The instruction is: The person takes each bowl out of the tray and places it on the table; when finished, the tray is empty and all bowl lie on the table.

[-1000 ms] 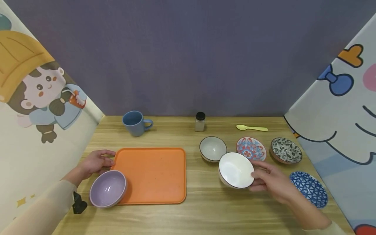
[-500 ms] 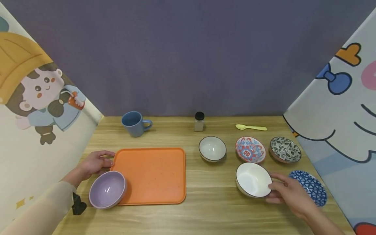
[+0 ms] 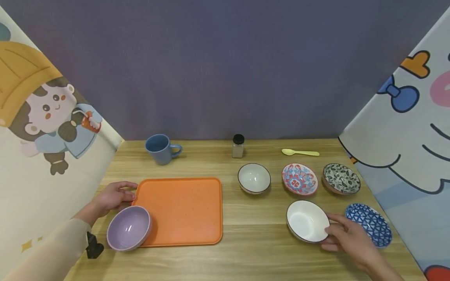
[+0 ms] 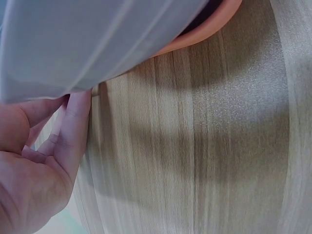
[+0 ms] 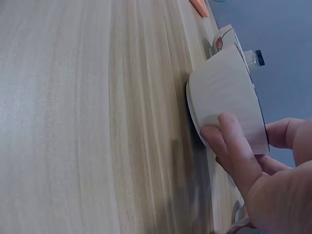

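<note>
In the head view my right hand (image 3: 351, 238) holds a white bowl (image 3: 308, 221) with a dark rim by its right side. The right wrist view shows the thumb at the rim and fingers against the bowl's outer wall (image 5: 224, 92); its base is at or just above the wood. At far left, my left hand (image 3: 114, 196) grips the left rim of an orange tray (image 3: 186, 210); its fingertips are hidden behind a purple bowl (image 4: 92, 44) in the left wrist view. That purple bowl (image 3: 129, 228) overlaps the tray's near left corner.
Behind stand a blue mug (image 3: 162, 149), a black-capped shaker (image 3: 238, 146) and a yellow spoon (image 3: 300, 152). A smaller white bowl (image 3: 254, 178), a red-blue patterned dish (image 3: 300, 179), a leaf-patterned dish (image 3: 341, 178) and a blue patterned plate (image 3: 369, 225) lie on the right.
My right hand has carried the white bowl rightward and nearer to me, down toward the table, away from the smaller white bowl. The left hand has stayed in place.
</note>
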`<state>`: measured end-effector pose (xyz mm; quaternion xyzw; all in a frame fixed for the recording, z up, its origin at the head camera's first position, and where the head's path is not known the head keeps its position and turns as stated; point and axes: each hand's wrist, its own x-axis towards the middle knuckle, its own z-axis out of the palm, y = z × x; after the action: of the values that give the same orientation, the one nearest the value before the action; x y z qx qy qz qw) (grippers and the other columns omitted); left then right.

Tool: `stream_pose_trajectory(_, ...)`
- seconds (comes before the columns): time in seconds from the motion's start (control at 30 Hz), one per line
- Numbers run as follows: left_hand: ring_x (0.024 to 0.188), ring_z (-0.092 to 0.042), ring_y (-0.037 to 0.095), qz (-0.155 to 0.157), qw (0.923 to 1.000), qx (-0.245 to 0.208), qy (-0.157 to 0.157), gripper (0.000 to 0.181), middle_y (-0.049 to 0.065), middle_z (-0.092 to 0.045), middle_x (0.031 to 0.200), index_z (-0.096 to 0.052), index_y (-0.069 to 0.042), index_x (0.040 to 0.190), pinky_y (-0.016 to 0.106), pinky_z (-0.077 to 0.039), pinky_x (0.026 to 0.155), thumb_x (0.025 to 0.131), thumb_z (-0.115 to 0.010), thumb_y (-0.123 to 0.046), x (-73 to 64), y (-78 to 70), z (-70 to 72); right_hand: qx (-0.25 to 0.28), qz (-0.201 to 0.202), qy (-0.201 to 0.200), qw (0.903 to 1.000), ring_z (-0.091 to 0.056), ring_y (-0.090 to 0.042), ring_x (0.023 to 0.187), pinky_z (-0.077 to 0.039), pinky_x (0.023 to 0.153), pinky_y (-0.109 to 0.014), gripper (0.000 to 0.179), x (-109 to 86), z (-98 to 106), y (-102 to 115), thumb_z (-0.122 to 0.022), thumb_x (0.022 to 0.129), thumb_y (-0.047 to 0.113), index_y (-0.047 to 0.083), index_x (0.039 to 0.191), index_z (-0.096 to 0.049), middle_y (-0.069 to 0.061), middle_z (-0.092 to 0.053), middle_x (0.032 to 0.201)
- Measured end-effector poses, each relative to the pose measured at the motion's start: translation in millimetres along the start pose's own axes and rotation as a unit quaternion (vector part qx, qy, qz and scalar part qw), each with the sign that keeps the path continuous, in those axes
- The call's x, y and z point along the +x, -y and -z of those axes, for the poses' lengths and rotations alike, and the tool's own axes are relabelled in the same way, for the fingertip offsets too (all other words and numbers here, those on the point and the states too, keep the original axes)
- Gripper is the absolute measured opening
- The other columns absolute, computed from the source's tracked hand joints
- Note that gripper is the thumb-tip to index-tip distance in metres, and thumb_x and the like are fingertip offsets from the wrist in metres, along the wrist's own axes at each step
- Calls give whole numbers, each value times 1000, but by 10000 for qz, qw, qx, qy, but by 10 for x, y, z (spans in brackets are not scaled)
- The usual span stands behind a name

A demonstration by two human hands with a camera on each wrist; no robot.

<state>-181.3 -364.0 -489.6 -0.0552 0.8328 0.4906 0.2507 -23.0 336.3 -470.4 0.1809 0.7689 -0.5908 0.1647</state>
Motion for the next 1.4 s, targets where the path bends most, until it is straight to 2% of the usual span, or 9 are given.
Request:
stream_pose_trajectory(0.3,86,-71,20,8,10000,-22,13,53,9,-73,97,-42,9,145,35,-61,69,98,-64,-2,-2,0,9,210,-64,61,9997,-75,-32,93,-61,82,-48,68,-18,26,-54,-52,103,3,-5,161,-16,-30,-60,133)
stream_pose_trajectory(0.47,85,-70,20,50,10000,23,-12,52,8,-72,95,-43,8,145,34,-60,67,99,-63,-3,-5,5,-7,132,-44,87,9999,-74,-32,98,-61,83,-49,68,-30,17,-41,-54,104,8,-4,161,-18,-36,-51,140)
stream_pose_trajectory(0.63,83,-70,19,85,10000,36,-26,53,8,-72,94,-44,8,145,34,-60,67,98,-65,-5,-10,22,-19,-472,24,-49,9989,-73,-24,102,-62,82,-42,74,-51,61,7,-65,101,20,-5,158,-25,-37,-45,148)
stream_pose_trajectory(0.8,83,-70,19,22,10000,31,-18,53,8,-71,94,-43,9,145,33,-60,67,99,-65,-5,-19,8,-12,-1403,137,-73,9900,-69,-24,111,-62,81,-36,76,-80,137,151,-67,100,32,-5,155,-31,-33,-47,149)
stream_pose_trajectory(0.93,83,-70,18,-2,10000,18,-43,53,7,-72,94,-43,9,145,33,-61,68,99,-64,-4,-20,5,2,-2112,459,-155,9762,-68,-10,106,-61,78,-32,74,-114,207,313,-65,101,40,-4,153,-35,-30,-54,145)
stream_pose_trajectory(1.1,83,-70,18,-19,10000,-16,-52,51,7,-72,94,-43,9,145,34,-61,68,99,-63,-3,-28,-2,4,-2436,1355,-357,9597,-61,9,98,-58,76,-25,63,-135,227,571,-65,102,34,0,150,-44,-27,-57,140)
stream_pose_trajectory(1.2,83,-70,19,-50,10000,20,-47,51,8,-72,95,-43,9,145,34,-61,67,99,-63,-3,-29,-11,3,-2472,1757,-220,9527,-64,-2,108,-56,79,-23,59,-128,133,777,-66,101,32,4,150,-46,-23,-58,141)
stream_pose_trajectory(1.27,83,-70,19,-16,10000,50,-84,52,8,-72,94,-44,8,145,33,-60,67,99,-64,-4,-23,-14,2,-2335,1907,-6,9535,-66,-9,111,-57,81,-24,59,-105,14,912,-66,101,33,5,149,-48,-21,-58,141)
stream_pose_trajectory(1.4,83,-69,19,-5,9999,141,-64,53,8,-71,95,-43,8,146,33,-60,66,99,-65,-6,-13,-7,-5,-1828,2300,502,9545,-69,-7,106,-59,80,-30,52,-3,-314,1127,-68,100,26,2,143,-54,-19,-62,138)
